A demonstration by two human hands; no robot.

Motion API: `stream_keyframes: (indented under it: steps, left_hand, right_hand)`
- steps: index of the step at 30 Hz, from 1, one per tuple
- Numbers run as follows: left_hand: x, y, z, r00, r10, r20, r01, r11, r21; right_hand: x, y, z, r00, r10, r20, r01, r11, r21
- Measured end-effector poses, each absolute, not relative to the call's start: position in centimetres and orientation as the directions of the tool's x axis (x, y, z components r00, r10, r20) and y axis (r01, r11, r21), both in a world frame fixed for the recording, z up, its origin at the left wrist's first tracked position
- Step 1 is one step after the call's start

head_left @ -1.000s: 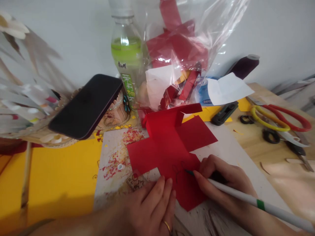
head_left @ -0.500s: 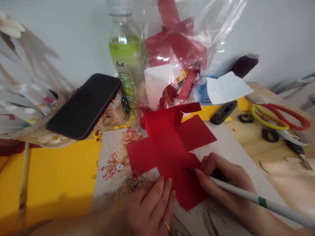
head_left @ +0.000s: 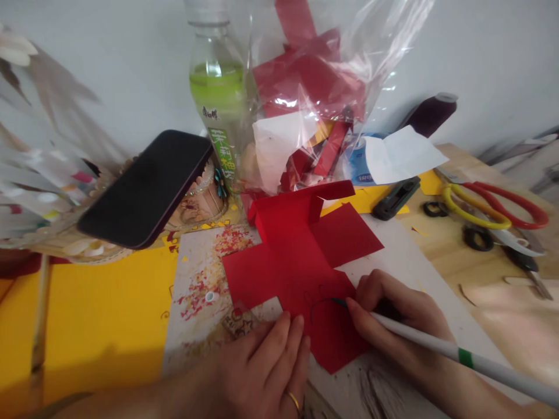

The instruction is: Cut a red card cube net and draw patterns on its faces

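Observation:
A cross-shaped piece of red card (head_left: 301,267) lies on a grey-white board (head_left: 192,326), its far flap folded up. My left hand (head_left: 275,361), wearing a ring, lies flat with fingertips on the card's near left edge. Between the thumb and fingers of my right hand (head_left: 393,314) is a long white brush pen (head_left: 419,337) with a green band. Its dark tip touches the card's near panel, where thin dark curved lines show. Beside my left fingertips is a small clear stamp block (head_left: 240,323) with a star outline, partly covered.
A black phone (head_left: 148,186) leans on a decorated holder at the left, above yellow card (head_left: 105,314). Behind stand a green drink bottle (head_left: 218,93) and a clear bag of paper scraps (head_left: 310,87). A black utility knife (head_left: 396,198) and scissors (head_left: 476,206) lie at the right.
The view has shifted very slightly, moving the background a little to the left. Both hands keep their places, and the pen tip stays on the red card with hardly any visible movement.

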State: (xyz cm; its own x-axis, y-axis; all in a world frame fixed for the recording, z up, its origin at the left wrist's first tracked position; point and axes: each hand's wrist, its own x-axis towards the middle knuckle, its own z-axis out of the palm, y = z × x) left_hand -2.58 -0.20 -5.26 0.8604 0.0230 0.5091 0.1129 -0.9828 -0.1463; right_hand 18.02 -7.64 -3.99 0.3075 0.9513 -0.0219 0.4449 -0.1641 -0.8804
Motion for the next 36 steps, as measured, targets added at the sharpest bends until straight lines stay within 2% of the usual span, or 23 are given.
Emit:
stream_keyframes:
  steps: [5, 17, 24, 31, 36]
  left_hand:
    - [-2.6, -0.2, -5.2, 0.873, 0.016, 0.487, 0.101, -0.984, -0.149]
    - [-2.7, -0.1, -4.8, 0.882, 0.005, 0.471, 0.099, -0.980, -0.175]
    - [-2.4, -0.2, -5.0, 0.873, 0.027, 0.487, 0.111, -0.983, -0.144]
    - [-2.5, -0.1, -5.1, 0.875, 0.013, 0.484, 0.100, -0.983, -0.154]
    - [-2.7, -0.2, -5.2, 0.872, 0.031, 0.488, 0.114, -0.984, -0.140]
  right_hand:
    - [18.1, -7.7, -4.0, 0.294, 0.955, -0.030, 0.455, -0.168, -0.874]
    - [19.3, -7.9, -4.5, 0.169, 0.984, 0.048, 0.547, -0.053, -0.835]
    - [18.3, -7.6, -4.0, 0.257, 0.966, -0.012, 0.512, -0.146, -0.847]
    - [18.4, -7.5, -4.0, 0.262, 0.965, 0.019, 0.502, -0.120, -0.857]
    - [18.3, -7.5, -3.8, 0.270, 0.963, -0.019, 0.504, -0.157, -0.850]
